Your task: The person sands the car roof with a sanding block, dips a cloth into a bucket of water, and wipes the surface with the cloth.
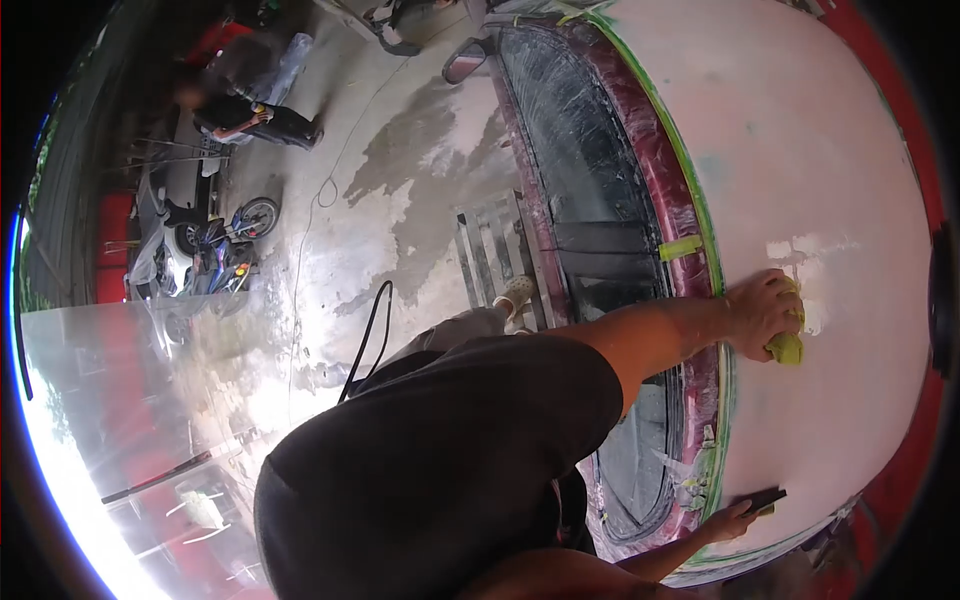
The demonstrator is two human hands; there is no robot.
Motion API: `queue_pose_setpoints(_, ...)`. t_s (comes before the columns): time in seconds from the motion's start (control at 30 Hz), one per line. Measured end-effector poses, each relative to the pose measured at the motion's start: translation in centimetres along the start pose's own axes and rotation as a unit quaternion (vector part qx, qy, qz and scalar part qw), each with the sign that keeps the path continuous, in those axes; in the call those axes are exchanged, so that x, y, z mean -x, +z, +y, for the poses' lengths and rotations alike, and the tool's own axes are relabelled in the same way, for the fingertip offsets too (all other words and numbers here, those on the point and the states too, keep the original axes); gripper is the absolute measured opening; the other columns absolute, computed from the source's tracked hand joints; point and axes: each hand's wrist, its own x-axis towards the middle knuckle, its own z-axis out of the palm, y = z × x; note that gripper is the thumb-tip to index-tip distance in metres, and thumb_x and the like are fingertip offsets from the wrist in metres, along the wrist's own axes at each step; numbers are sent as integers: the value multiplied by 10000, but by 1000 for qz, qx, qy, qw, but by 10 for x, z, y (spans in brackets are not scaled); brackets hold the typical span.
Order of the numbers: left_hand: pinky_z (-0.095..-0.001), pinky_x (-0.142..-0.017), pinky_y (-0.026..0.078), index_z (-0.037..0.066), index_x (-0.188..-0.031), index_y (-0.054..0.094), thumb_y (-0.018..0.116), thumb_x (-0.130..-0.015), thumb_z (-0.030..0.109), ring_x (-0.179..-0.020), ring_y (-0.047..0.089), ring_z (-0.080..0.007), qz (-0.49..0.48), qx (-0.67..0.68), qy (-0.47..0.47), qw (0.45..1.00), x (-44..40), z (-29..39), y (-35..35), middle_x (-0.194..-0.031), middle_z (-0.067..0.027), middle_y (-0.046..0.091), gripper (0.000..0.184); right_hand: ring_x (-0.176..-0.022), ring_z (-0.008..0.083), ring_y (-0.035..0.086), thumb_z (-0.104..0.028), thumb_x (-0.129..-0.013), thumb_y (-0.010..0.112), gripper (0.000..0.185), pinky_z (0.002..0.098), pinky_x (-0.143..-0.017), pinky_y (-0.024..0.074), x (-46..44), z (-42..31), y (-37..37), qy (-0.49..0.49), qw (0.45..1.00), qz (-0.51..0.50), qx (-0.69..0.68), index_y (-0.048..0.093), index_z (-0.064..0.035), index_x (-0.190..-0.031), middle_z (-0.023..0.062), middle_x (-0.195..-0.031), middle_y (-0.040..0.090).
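- Left hand (765,315): fingers curled round a yellow-green cloth (787,349), pressed to the pinkish car roof (830,170).
- Right hand (728,525): grasping a dark block (768,498) near the roof's edge; whether the block touches the surface is hard to tell.
- Just beside the left hand, a pale, shiny patch (816,285) marks the roof.
- Green masking tape (680,150) lines the roof's edge, above the dusty side window (590,150).
- A person (240,118) stands well apart, near a motorcycle (215,250).
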Motion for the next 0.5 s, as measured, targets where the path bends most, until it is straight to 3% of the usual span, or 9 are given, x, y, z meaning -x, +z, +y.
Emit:
queue_pose_setpoints(0.07, -443, -1060, 360, 173, -1027, 677, 776, -658, 379, -1165, 547, -256, 24, 67, -17, 997, -3, -6, 14, -1156, -67, 618, 434, -1094, 465, 597, -366, -1019, 511, 582, 498, -938, 467, 21, -49, -5, -54, 997, 0, -48, 507, 132, -1321, 344, -1205, 600)
queue_pose_setpoints(0.13, -405, -1006, 421, 145, -982, 682, 790, -653, 324, -1117, 579, -247, 50, 133, -33, 989, -1, -1, 7, -1077, -74, 646, 389, -1155, 438, 572, -358, -1030, 509, 574, 471, -972, 453, 47, -85, -9, -49, 993, 7, -112, 490, 124, -1341, 335, -1288, 556)
queue_pose_setpoints(0.2, -390, -856, 503, 106, -927, 677, 812, -642, 241, -976, 631, -283, -42, 261, -158, 951, 16, 19, -28, -945, -91, 655, 344, -1150, 370, 578, -375, -1031, 524, 593, 415, -977, 452, 83, -137, -24, 7, 981, -13, -192, 456, 93, -1389, 306, -1299, 553)
queue_pose_setpoints(0.27, -403, -797, 529, 76, -904, 672, 842, -662, 280, -953, 654, -309, -108, 310, -164, 930, 43, 34, -75, -963, -123, 671, 359, -1120, 324, 587, -366, -1032, 527, 580, 401, -944, 465, 108, -166, -25, 1, 967, -33, -253, 454, 79, -1396, 276, -1277, 570)
queue_pose_setpoints(0.33, -396, -811, 530, 61, -944, 684, 817, -759, 344, -962, 676, -294, -227, 407, -224, 856, 70, 44, -141, -1031, -135, 689, 363, -1116, 296, 582, -353, -1033, 530, 561, 391, -938, 468, 134, -216, -35, 29, 945, -92, -313, 458, 68, -1397, 252, -1266, 577)
queue_pose_setpoints(0.37, -387, -849, 522, 59, -1019, 678, 762, -817, 396, -1022, 664, -289, -276, 444, -283, 804, 82, 45, -167, -1093, -155, 680, 401, -1110, 288, 578, -338, -1031, 539, 543, 384, -942, 466, 141, -233, -37, 2, 934, -131, -331, 463, 58, -1395, 237, -1246, 583)
queue_pose_setpoints(0.4, -377, -886, 515, 58, -1094, 672, 707, -875, 448, -1082, 652, -283, -323, 477, -337, 745, 93, 45, -186, -1155, -175, 670, 449, -1028, 226, 568, -272, -1034, 542, 455, 346, -866, 472, 150, -253, -32, -59, 923, -116, -361, 502, 50, -1353, 180, -1176, 613)
queue_pose_setpoints(0.47, -372, -980, 476, 62, -1286, 597, 587, -941, 523, -1152, 618, -296, -234, 456, -279, 812, 132, 27, -174, -1232, -203, 635, 576, -1040, 215, 570, -213, -1023, 547, 453, 334, -861, 474, 168, -304, -40, -141, 904, -152, -375, 462, 16, -1404, 170, -1213, 597)
queue_pose_setpoints(0.5, -374, -1007, 457, 62, -1335, 556, 559, -946, 550, -1174, 602, -306, -241, 402, -268, 842, 143, 24, -188, -1257, -216, 618, 624, -1050, 211, 573, -187, -1011, 552, 477, 326, -863, 475, 174, -327, -46, -165, 883, -198, -392, 428, -4, -1434, 164, -1237, 587)
